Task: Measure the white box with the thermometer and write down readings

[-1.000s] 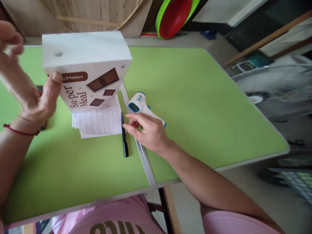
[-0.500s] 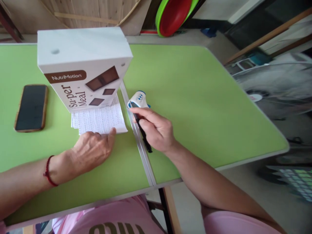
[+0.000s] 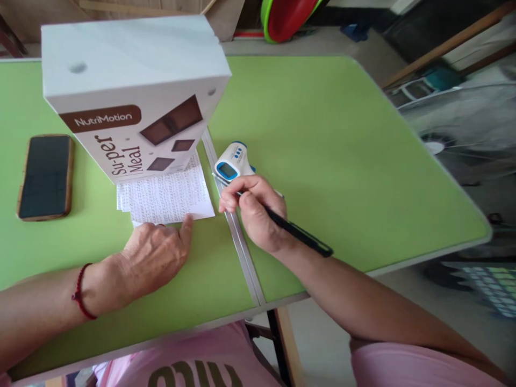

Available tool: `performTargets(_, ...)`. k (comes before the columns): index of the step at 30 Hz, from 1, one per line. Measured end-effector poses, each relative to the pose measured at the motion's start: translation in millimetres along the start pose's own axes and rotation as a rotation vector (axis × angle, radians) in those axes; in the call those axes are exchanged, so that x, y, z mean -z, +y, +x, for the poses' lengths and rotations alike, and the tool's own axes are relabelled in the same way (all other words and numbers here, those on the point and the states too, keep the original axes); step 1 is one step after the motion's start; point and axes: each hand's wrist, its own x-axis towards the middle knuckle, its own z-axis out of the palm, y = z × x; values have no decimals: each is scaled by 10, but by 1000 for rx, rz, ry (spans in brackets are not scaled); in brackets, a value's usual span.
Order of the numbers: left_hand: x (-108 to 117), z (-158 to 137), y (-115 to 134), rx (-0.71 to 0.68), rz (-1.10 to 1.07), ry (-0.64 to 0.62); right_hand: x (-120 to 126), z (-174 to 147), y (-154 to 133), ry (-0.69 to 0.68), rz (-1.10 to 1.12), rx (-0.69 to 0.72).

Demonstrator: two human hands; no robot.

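Note:
My right hand grips a black pen between thumb and fingers, its tip pointing up and left, off the paper. Just beyond that hand lies a white and blue infrared thermometer with a small screen, partly covered by my fingers. My left hand rests at the near edge of a handwritten sheet of paper, fingers curled and thumb pressing on the sheet's edge. More sheets show beneath it. A white NutriMotion box stands upright over the paper's far part and hides it.
To the left, a phone in a brown case lies dark-screened on the green table. A metal seam crosses the tabletop between my hands. Beyond the right edge stands a fan; a red and green basin is behind.
The pen has swung in my right hand, so its rear end now lies over my wrist. The thermometer's screen has come into sight. My left hand stays at the paper.

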Motion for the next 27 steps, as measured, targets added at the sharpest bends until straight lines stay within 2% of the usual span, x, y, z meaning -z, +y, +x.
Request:
performTargets(4, -53, -21, 0, 14, -6, 71, -44, -8, -41, -24, -70, -140)
performTargets(6, -76, -15, 2, 34, -21, 78, -72, -4, -65, -15, -157, -148)
performTargets(11, -87, 2, 3, 54, -58, 59, -127, 4, -93, 3, -308, -58)
performTargets(18, -20, 7, 0, 23, 5, 105, -103, 19, -71, -68, -445, 118)
performTargets(27, -54, -8, 15, 24, 6, 104, -118, 16, -59, -116, -514, 148)
